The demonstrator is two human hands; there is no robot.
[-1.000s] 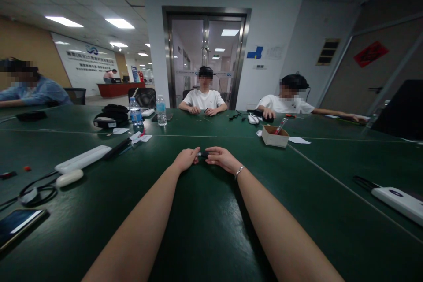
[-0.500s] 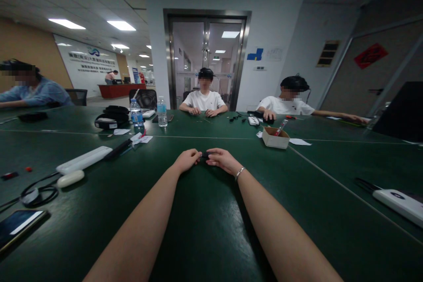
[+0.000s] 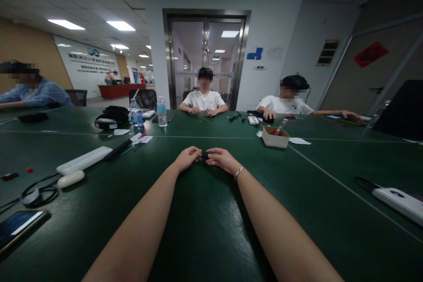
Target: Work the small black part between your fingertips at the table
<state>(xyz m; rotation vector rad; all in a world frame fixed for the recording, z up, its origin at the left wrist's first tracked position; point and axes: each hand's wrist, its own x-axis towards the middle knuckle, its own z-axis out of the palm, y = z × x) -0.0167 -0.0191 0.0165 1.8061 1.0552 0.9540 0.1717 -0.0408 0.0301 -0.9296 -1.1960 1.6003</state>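
Observation:
Between my two hands is a small black object (image 3: pixel 204 155), mostly covered by fingers and too small for me to name its kind. My left hand (image 3: pixel 188 158) pinches its left end with thumb and fingertips. On the other side my right hand (image 3: pixel 222 160), with a silver bracelet on the wrist, has its fingers closed round the right end. Both hands rest low over the green table (image 3: pixel 205 211), with fingertips a short gap apart.
Two water bottles (image 3: pixel 161 112) and a black case (image 3: pixel 111 117) stand back left. Nearer left lie a white power strip (image 3: pixel 84 160), an oval white case (image 3: pixel 71 179) and a phone (image 3: pixel 23 229). A small box (image 3: pixel 275 139) sits right. Several people sit around the table.
My left hand has shifted very slightly upward. Both hands keep hold of the small black object. The person at right has drawn an outstretched hand a little inward.

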